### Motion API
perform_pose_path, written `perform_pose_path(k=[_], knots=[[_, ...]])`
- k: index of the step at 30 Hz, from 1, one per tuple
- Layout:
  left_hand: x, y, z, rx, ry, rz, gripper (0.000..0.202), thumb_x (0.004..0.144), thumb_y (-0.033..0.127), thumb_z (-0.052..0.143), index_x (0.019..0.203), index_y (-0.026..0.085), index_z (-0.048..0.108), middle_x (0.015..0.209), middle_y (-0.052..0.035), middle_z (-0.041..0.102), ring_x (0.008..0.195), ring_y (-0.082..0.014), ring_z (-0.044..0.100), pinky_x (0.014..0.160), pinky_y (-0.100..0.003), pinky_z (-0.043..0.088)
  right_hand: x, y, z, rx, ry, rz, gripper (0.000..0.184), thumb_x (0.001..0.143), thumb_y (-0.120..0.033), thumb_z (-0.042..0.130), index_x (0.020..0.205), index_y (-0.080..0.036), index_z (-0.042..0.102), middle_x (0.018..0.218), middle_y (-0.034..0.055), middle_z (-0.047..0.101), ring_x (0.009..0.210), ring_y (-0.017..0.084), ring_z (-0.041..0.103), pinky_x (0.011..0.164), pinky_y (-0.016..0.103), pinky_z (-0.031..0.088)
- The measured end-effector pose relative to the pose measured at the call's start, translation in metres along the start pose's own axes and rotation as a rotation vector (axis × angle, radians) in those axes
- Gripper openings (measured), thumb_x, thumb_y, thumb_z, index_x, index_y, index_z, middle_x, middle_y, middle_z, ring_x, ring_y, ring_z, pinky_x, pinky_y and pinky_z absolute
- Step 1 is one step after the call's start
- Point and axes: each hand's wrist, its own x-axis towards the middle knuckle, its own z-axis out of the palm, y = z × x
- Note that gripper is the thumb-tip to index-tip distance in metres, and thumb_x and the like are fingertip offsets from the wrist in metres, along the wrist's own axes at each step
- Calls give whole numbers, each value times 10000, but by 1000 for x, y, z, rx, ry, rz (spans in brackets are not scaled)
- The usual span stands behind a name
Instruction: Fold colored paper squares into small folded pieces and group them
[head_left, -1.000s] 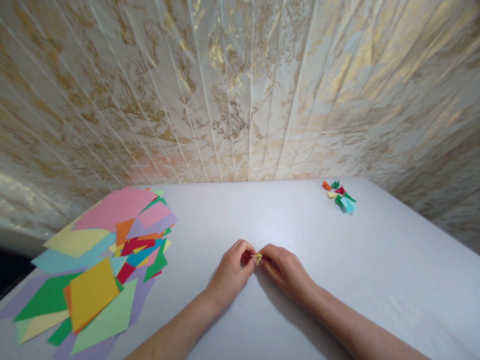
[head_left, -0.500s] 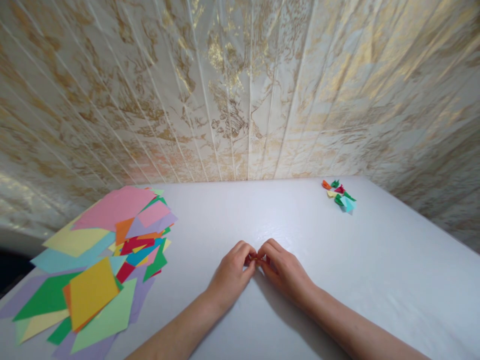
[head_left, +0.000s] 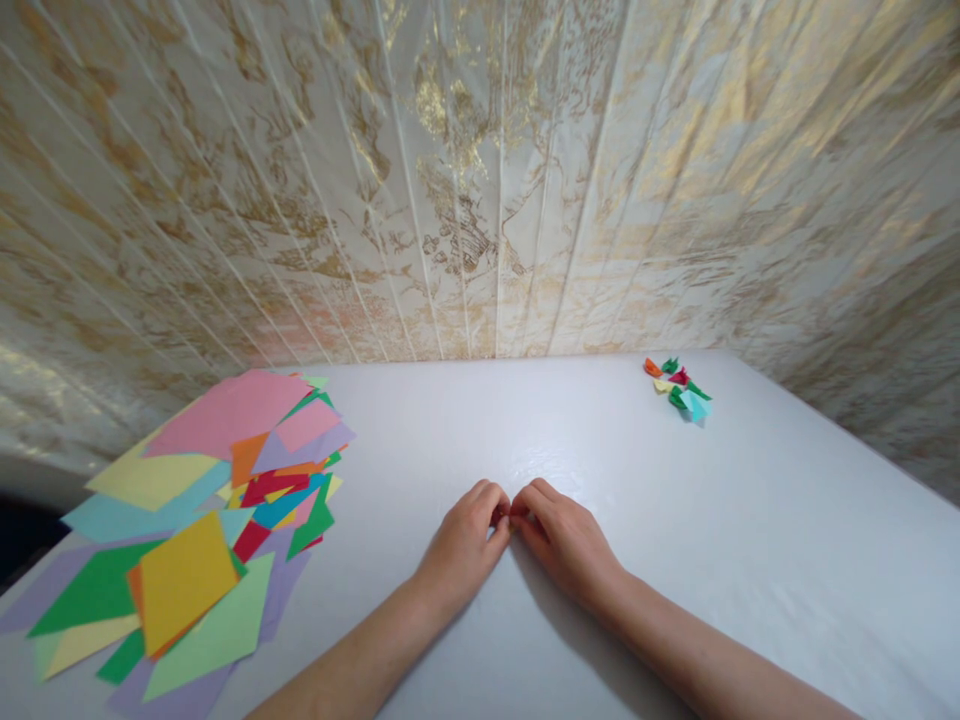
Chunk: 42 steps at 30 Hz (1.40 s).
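My left hand (head_left: 471, 528) and my right hand (head_left: 562, 530) meet fingertip to fingertip low over the middle of the white table (head_left: 450, 420). Thumb and fingers of each are closed in a pinch. Whatever lies between them is tiny and almost wholly covered by the fingers, so its kind does not show. Both wrists come in from the near edge, and a shadow falls below my right forearm.
Sheets and cut pieces of coloured paper (head_left: 187, 585) are spread in an overlapping heap on the left. Several small folded paper shapes (head_left: 695, 405) lie together at the back right. A gold-patterned curtain (head_left: 465, 200) hangs behind the table.
My fingertips have drawn slightly closer together, and the small orange-brown sliver seen between them earlier is now mostly covered. The papers and folded shapes lie as before.
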Motion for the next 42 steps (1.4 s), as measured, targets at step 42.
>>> perform_pose_path(k=[42], knots=[[-2, -1, -6, 168, 74, -54, 184, 748, 56, 429, 769, 235, 393, 802, 23, 500, 735, -155, 510, 678, -277, 390, 2, 9, -8, -104, 72, 74, 177, 787, -34, 474, 774, -208, 503, 785, -15, 551, 630, 119, 476, 578, 231, 283]])
